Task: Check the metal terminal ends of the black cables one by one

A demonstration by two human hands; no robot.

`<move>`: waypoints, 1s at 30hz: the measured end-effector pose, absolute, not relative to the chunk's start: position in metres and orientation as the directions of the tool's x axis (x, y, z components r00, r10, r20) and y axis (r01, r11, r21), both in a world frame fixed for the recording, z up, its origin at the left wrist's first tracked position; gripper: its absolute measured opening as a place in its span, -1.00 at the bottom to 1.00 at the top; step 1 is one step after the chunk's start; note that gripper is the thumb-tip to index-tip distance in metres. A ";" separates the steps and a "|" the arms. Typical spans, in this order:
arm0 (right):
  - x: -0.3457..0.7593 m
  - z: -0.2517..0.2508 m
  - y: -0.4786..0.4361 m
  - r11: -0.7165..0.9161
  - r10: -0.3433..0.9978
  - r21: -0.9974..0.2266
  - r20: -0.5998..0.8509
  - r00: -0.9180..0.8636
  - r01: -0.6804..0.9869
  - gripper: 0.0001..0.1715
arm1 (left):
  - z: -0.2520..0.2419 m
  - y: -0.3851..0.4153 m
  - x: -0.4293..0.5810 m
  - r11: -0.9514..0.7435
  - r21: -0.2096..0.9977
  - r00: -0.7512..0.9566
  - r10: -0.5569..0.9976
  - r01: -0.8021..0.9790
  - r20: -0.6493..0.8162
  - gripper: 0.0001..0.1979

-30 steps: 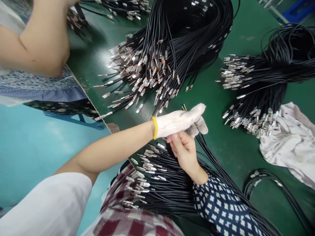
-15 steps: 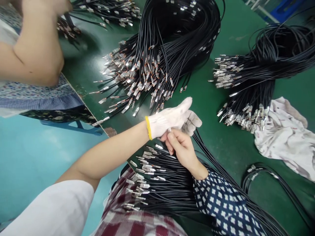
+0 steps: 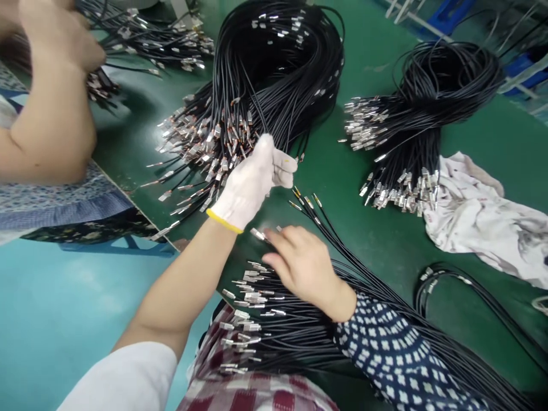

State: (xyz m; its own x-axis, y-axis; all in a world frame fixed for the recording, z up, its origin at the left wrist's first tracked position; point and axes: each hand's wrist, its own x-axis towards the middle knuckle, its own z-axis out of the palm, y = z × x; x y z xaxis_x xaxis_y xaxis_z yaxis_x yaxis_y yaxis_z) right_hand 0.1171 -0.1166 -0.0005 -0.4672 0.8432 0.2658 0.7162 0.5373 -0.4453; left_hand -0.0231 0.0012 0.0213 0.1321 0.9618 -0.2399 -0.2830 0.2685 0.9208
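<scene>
My left hand (image 3: pixel 257 177), in a white knitted glove with a yellow cuff, reaches over the near edge of a pile of black cables (image 3: pixel 226 137) with metal terminals. Its fingers are bent but apart, and I see nothing between them. Bare below a dark patterned sleeve, my right hand (image 3: pixel 306 265) is closed around a black cable, mostly hidden under it. A metal terminal (image 3: pixel 257 234) sticks out past its fingertips. Beneath that hand lies a bundle of cables (image 3: pixel 295 331), terminals toward the left. Several thin cable ends (image 3: pixel 310 205) with yellowish tips lie beyond it.
At the right is another cable bundle (image 3: pixel 398 128) beside a crumpled white cloth (image 3: pixel 483 217). A looped cable (image 3: pixel 449 271) lies nearer on the green table (image 3: pixel 372 228). A co-worker's arm (image 3: pixel 51 131) is at the left, near more cables (image 3: pixel 166 43).
My hands have come apart. The gloved left hand has moved left and up toward the cable pile; the right hand has shifted slightly down and stretched its fingers left. The view has shifted too.
</scene>
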 end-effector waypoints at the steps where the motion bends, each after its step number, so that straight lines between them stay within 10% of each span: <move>1: 0.124 0.001 -0.112 0.485 0.874 -0.434 0.262 -0.409 0.759 -0.54 | 0.019 0.002 -0.023 0.267 0.920 0.133 0.962 -0.285 -0.238 -0.35; 7: 0.166 0.003 -0.087 0.054 0.997 -0.165 -0.043 -0.062 0.985 -0.76 | 0.010 0.002 -0.015 0.263 0.939 0.128 0.963 -0.222 -0.239 -0.35; 12: 0.171 0.007 -0.090 0.034 0.999 -0.418 0.025 -0.026 0.908 -0.87 | 0.004 0.000 -0.019 0.172 0.960 0.083 0.984 -0.222 -0.157 -0.61; 18: 0.180 0.007 -0.094 -0.098 0.995 -0.683 -0.045 0.092 0.724 -0.82 | 0.002 -0.009 -0.020 0.016 0.983 0.274 0.960 0.184 -0.067 -0.64; 30: 0.176 0.002 -0.103 -0.016 0.995 -0.255 -0.103 -0.010 0.967 -0.88 | 0.003 -0.006 -0.025 0.162 0.895 0.174 0.952 0.415 -0.253 -0.57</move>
State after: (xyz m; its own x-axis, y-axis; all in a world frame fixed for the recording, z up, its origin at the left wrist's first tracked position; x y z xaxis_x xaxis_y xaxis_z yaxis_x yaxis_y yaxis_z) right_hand 0.1757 -0.1026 0.0016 -0.0103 0.9946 -0.1030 0.9669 -0.0164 -0.2548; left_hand -0.0255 -0.0057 0.0033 0.1739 0.9517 -0.2532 0.4151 0.1624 0.8952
